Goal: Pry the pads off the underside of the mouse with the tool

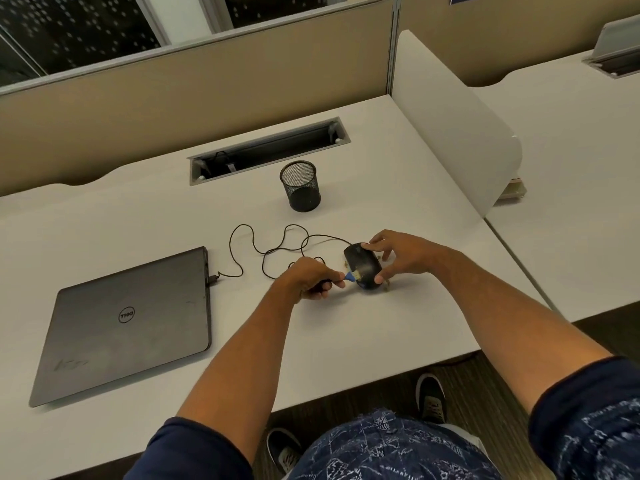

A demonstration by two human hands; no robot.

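Note:
A black wired mouse (362,266) lies underside up on the white desk (346,323). My right hand (401,252) grips it, fingers at its far end and thumb at its near end. My left hand (313,278) is closed around a pry tool with a dark handle and a blue tip (349,277). The blue tip touches the near left edge of the mouse's underside, beside a pale patch there. Small bits (384,258) lie on the desk next to the mouse; I cannot tell what they are. The mouse's cable (266,252) loops left across the desk.
A closed grey laptop (128,327) lies at the left with the cable plugged into its side. A black mesh pen cup (300,186) stands behind the mouse, in front of a cable slot (268,150). A white divider panel (457,126) stands at the right.

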